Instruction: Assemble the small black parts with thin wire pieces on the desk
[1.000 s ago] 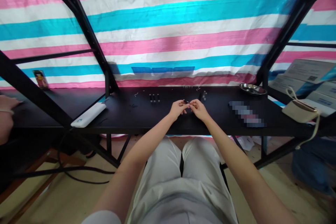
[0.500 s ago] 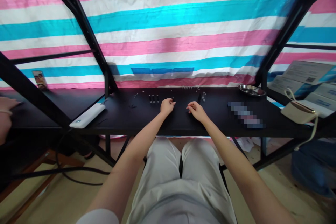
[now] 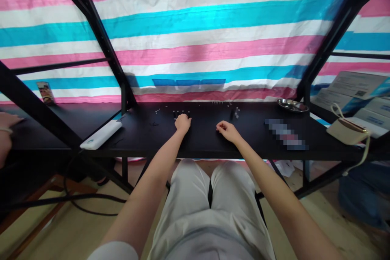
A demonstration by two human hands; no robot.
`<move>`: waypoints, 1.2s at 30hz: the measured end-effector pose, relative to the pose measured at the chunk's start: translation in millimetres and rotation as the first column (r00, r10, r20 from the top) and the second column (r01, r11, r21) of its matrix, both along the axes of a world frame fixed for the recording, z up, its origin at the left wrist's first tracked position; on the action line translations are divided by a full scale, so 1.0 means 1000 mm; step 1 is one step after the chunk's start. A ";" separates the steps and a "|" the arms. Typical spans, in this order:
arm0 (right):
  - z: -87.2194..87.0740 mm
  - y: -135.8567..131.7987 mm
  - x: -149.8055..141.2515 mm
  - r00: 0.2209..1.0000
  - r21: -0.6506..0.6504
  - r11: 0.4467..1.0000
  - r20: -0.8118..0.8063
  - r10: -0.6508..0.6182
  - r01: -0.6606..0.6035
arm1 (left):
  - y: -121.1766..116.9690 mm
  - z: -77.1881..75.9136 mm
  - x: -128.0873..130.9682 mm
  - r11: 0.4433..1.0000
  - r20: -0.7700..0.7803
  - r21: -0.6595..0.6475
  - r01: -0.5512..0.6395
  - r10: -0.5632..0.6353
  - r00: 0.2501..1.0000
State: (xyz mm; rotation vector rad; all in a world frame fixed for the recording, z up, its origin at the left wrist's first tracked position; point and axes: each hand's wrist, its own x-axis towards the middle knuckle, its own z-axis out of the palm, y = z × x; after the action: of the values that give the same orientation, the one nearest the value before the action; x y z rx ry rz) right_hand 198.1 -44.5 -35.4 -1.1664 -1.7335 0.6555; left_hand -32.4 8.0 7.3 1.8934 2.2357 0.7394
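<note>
Black tabletop (image 3: pixel 143 140) runs across the view inside a black metal frame (image 3: pixel 100 36), backed by a pink, white and blue striped tarpaulin (image 3: pixel 195 28) that hangs in creases; a pale floor lies beneath. Printed cartons (image 3: pixel 356 83) stacked at far right carry a QR code and lines of text, all too small to read, and a small picture card (image 3: pixel 45 92) stands at far left. Part of the tabletop is pixelated into a blurred strip (image 3: pixel 284 134), so whatever lies there cannot be made out. The left hand (image 3: pixel 183 123) sits closed, knuckles up, at the near side of a row of small black upright pieces (image 3: pixel 181 113), almost touching them; whether its fingers pinch one is hidden. The right hand (image 3: pixel 227 131) lies apart from it, fingers loosely curled on the tabletop, with nothing showing in them. Another cluster of small dark pieces (image 3: pixel 235 112) stands far beyond it. A white power bank (image 3: pixel 100 134) lies near left, a steel dish (image 3: pixel 292 105) far right, and a beige pouch (image 3: pixel 347 133) with a looped strap hangs at the right end. A co-worker's hand (image 3: pixel 7 121) enters at the left edge.
</note>
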 end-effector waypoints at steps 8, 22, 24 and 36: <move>0.002 -0.001 0.000 1.000 0.001 1.000 0.002 0.012 -0.012 | 0.001 0.005 0.004 0.998 0.035 -0.042 -0.053 0.055 0.998; 0.001 0.000 0.002 0.997 0.043 0.997 -0.045 -0.057 0.059 | -0.005 0.006 0.003 0.998 -0.147 -0.048 0.034 -0.040 0.988; 0.004 -0.001 0.005 0.979 0.115 0.975 -0.097 -0.182 0.192 | -0.012 0.002 0.006 0.996 -0.147 -0.030 0.082 -0.086 0.985; -0.006 0.067 0.059 0.578 0.025 0.589 -0.231 -0.782 0.808 | -0.042 -0.011 0.018 0.882 -0.178 0.064 0.466 -0.449 0.875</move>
State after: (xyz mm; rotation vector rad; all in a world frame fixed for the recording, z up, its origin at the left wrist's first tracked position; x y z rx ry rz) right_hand 256.7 22.8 -41.5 -1.5602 -0.8790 0.0729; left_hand -14.1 -34.0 -3.8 2.4815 1.7264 0.6530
